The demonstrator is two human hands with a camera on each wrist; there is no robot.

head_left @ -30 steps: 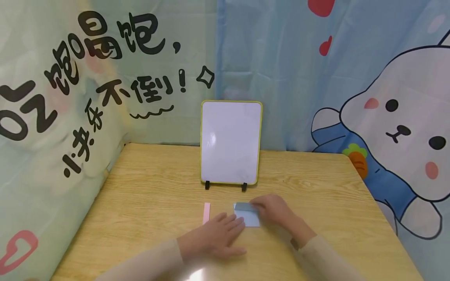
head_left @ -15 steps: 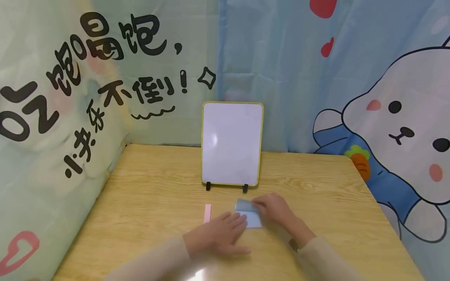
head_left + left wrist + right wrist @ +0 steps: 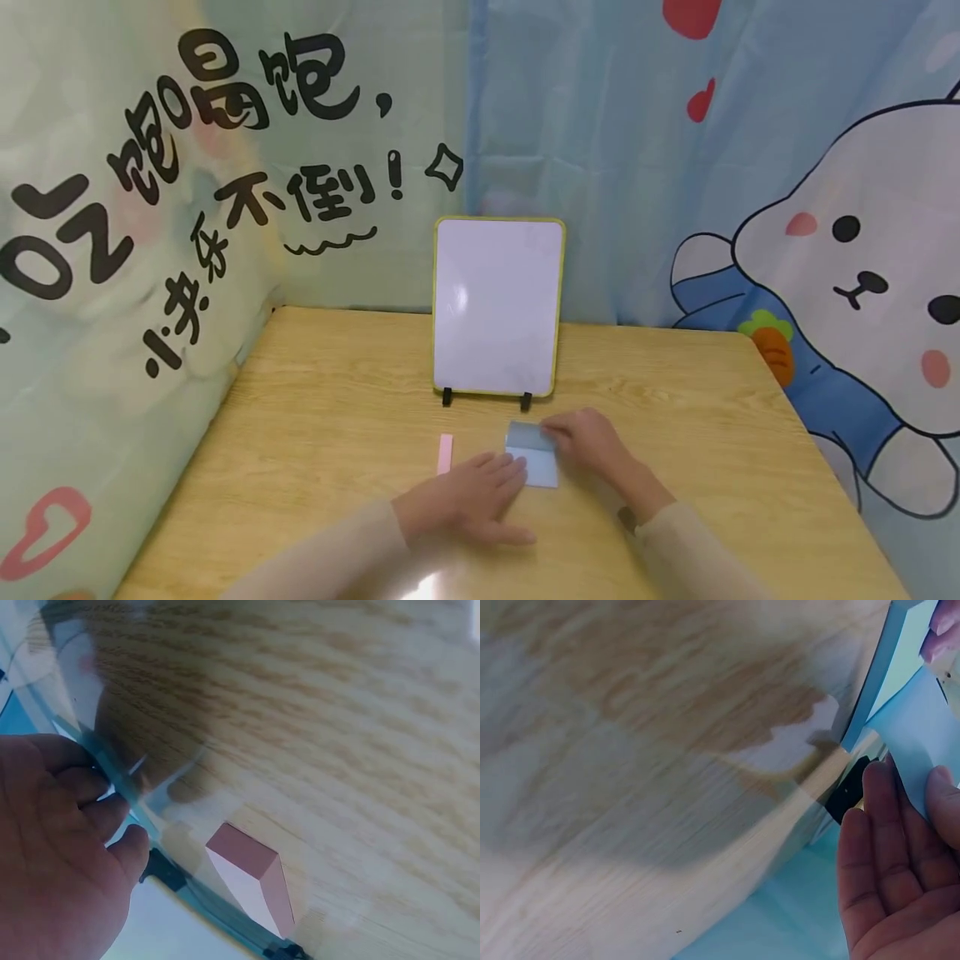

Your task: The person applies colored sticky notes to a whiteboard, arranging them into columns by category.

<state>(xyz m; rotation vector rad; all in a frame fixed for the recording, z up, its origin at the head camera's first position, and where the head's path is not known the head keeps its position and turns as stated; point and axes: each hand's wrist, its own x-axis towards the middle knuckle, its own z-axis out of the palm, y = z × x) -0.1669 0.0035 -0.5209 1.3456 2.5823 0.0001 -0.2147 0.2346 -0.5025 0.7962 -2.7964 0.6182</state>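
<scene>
A light blue sticky note pad (image 3: 538,472) lies on the table with its top sheet (image 3: 527,436) raised from the near side and turned back toward the whiteboard. My right hand (image 3: 588,439) pinches that sheet at its right side, the thumb on one face in the right wrist view, where the pad's thick edge (image 3: 885,671) also shows. My left hand (image 3: 472,500) lies flat, fingers extended, their tips on the pad's left side. Just beyond the left hand is a narrow pink pad (image 3: 445,454), partly hidden by it; the left wrist view shows it as a thick pink block (image 3: 255,877).
A whiteboard (image 3: 497,304) with a yellow rim stands on black feet behind the pads. The wooden table (image 3: 337,367) reaches back to a printed curtain (image 3: 585,167) along the rear, left and right.
My right hand has moved slightly back, and the blue sheet's raised flap has grown taller. My left hand keeps its place on the pad. The whole head view has shifted a little.
</scene>
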